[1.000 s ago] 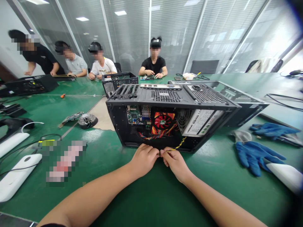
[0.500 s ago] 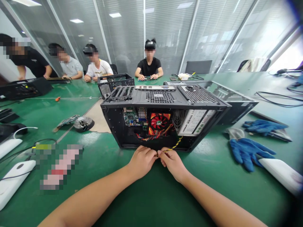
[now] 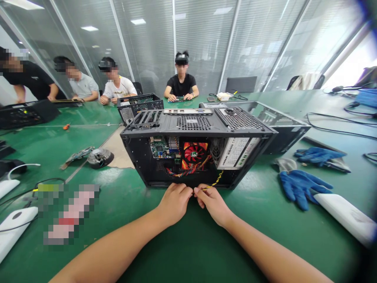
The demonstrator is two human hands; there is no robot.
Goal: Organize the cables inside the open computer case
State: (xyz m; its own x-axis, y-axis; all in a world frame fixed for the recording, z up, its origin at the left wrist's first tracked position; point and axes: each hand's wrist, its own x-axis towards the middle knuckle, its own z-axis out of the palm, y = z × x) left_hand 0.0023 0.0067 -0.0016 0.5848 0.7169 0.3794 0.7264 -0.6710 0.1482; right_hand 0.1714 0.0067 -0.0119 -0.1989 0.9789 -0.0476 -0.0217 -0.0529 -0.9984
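Casework stands open on a green table (image 3: 191, 247): a black computer case (image 3: 165, 134), vented panel upward, shows its inside through an uncovered near side. By the look of it, opening up that side is done and the wiring is partway handled. A twisted yellow-and-black cable (image 3: 218, 179) crosses the near lower edge of the case, while its other end runs back inside below a white-labelled power supply (image 3: 234, 153). That unit sits within the frame, along with a red fan (image 3: 193, 154), a green circuit board (image 3: 159, 149) and a bundle of coloured wires (image 3: 185, 172). Whether the cable's near tip is joined to anything cannot be told.

Just in front of the case, the right hand (image 3: 213, 202) pinches the cable between thumb and forefinger, the other fingers curled beneath. Opposite, the left hand (image 3: 175, 202) has its fingers narrowed on the cable's near end, though the exact spot of contact is hidden; the fingertips of both hands nearly meet. Blue gloves (image 3: 303, 186) lie on the table to the right. Across it, a co-worker (image 3: 181, 84) bends over another circuit board (image 3: 177, 99).
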